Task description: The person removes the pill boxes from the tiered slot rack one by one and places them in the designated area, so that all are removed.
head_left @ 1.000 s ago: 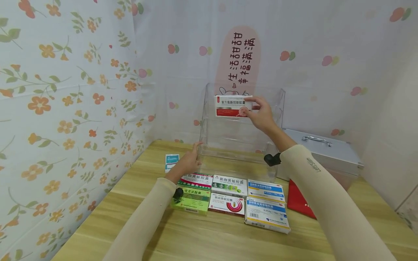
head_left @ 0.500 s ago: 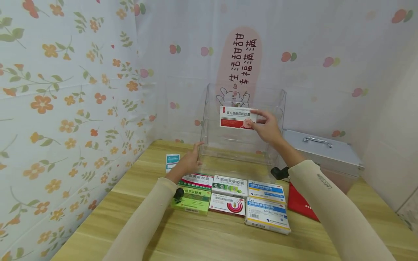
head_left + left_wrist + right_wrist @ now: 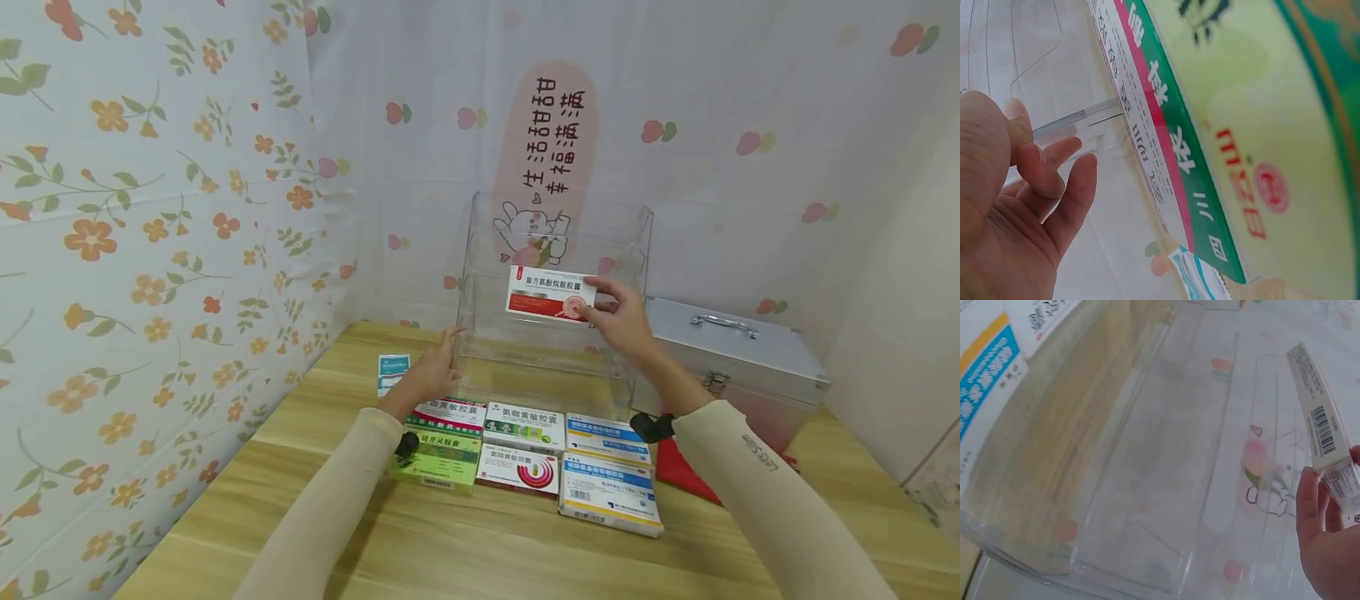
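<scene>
In the head view, my right hand (image 3: 624, 321) pinches the right end of a white and red medicine box (image 3: 546, 296) between thumb and fingers. The box is held up in front of a clear tiered display rack (image 3: 491, 350), its printed face toward me. The right wrist view shows the box's narrow barcode side (image 3: 1321, 428) with the rack's transparent shelves beyond it. My left hand (image 3: 429, 375) is low at the rack's left side. Seen in the left wrist view, its thumb and fingers grip the rack's edge, with a medicine box (image 3: 1160, 125) close beside the hand.
Two rows of medicine boxes lie before the rack, among them a green box (image 3: 435, 460) and a blue and white box (image 3: 611, 496). A small teal sachet (image 3: 393, 367) lies left, a silver case (image 3: 738, 333) stands right, and a red pouch (image 3: 684, 473) lies near it.
My right hand has lowered the white and red medicine box from the rack's top tier level, bringing it slightly right and tilting it a little. The left hand stays at the rack's side.
</scene>
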`<state>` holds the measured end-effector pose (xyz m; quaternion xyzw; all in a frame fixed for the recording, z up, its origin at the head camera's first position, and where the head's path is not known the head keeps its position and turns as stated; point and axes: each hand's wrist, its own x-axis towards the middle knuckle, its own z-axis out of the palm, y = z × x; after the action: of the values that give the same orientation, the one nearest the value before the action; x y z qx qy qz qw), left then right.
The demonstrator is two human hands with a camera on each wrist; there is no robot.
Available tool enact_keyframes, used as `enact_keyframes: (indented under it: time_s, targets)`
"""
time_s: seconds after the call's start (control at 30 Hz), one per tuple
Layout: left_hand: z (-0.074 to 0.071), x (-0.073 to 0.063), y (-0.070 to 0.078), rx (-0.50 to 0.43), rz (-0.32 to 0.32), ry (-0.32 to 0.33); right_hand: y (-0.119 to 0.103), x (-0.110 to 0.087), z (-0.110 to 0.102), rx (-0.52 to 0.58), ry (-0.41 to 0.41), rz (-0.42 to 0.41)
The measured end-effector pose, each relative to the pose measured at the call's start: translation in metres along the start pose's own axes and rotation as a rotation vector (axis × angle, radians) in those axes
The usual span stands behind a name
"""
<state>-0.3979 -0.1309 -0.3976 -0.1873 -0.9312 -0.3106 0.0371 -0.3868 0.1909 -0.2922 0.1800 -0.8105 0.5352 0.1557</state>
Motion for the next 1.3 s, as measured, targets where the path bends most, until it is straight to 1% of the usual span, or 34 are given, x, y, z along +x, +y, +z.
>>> enact_keyframes:
  time_s: [0.13, 0.3, 0.53, 0.77, 0.93, 1.1, 1.3]
  targets:
    - [-0.001, 0.0, -0.001, -0.004, 0.002, 0.003, 0.008, -0.01, -0.001, 0.022, -0.008, 0.021]
    - [-0.003, 0.001, -0.001, 0.001, 0.011, 0.012, 0.015, -0.019, -0.005, 0.038, -0.007, 0.025]
    - [-0.003, 0.002, -0.002, -0.002, 0.01, 0.015, 0.023, -0.033, -0.011, 0.022, -0.033, 0.037]
    - [-0.002, 0.001, -0.002, 0.012, 0.014, 0.016, 0.028, -0.046, -0.017, 0.033, -0.059, 0.027]
    - [-0.002, 0.001, -0.002, 0.012, 0.015, 0.01, 0.034, -0.057, -0.022, -0.019, -0.083, 0.035]
    - [-0.001, 0.001, -0.002, 0.012, 0.0, -0.008, 0.034, -0.07, -0.027, -0.04, -0.086, 0.048]
    - [0.0, 0.0, -0.001, 0.002, 0.012, -0.009, 0.032, -0.086, -0.032, -0.024, -0.088, 0.058]
